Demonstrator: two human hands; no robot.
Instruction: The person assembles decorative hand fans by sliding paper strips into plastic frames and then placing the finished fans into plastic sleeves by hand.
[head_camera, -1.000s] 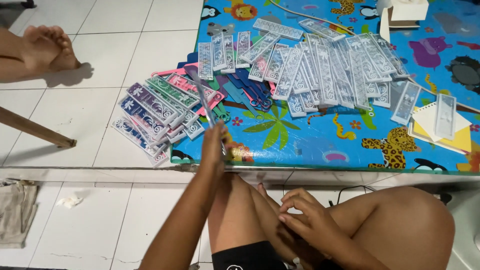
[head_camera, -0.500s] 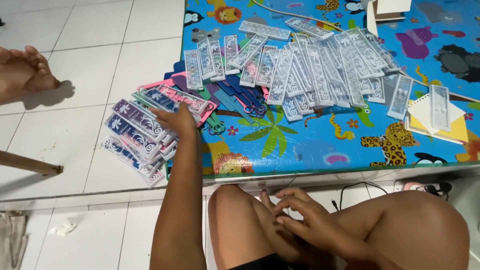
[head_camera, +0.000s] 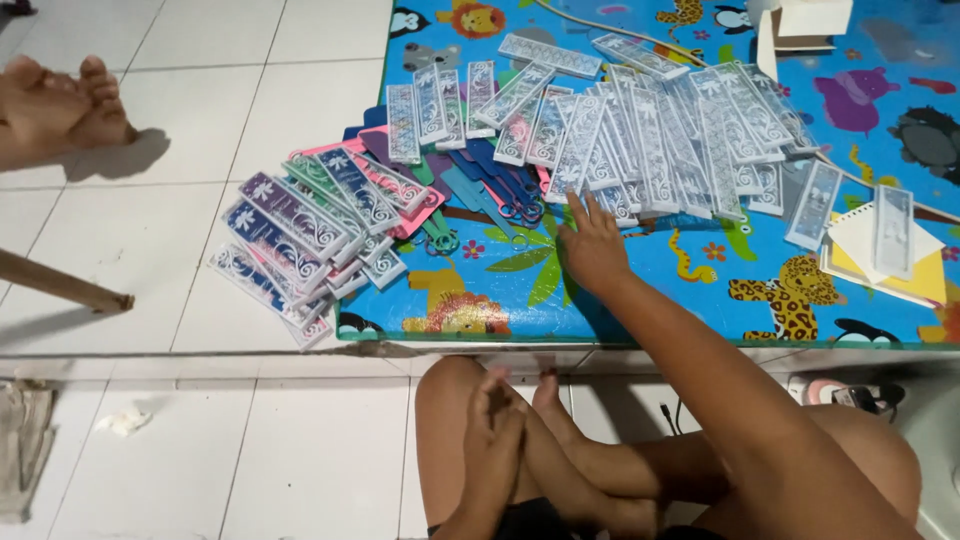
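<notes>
A: Report on the right hand.

B: The right hand (head_camera: 592, 245) lies palm-down on the play mat (head_camera: 620, 300), fingers (head_camera: 580, 212) spread and released, gripping nothing. The fingertips touch the near edge of the big heap of clear-wrapped white lace strips (head_camera: 650, 140).

A: And the left hand?

B: The left hand (head_camera: 495, 425) rests near the person's own crossed legs, against a foot (head_camera: 548, 395), well apart from the mat. Its fingers lie loosely curled; it holds nothing.

A: Location of the strips?

B: The heap sits far and centre on the mat, running right. Left of it, a second stack of packets with purple, green and pink backing cards (head_camera: 300, 235) hangs over the mat's left edge onto the white tiled floor (head_camera: 200, 120). Between the two heaps lie bare blue and pink cards (head_camera: 490, 185).

A: Anything else?

B: A single strip rests on yellow and white paper sheets (head_camera: 880, 250) at the right edge. Another person's bare feet (head_camera: 60, 105) show far left on the tiles. A wooden stick (head_camera: 60, 285) enters from the left. A crumpled cloth (head_camera: 22, 450) lies near left.
</notes>
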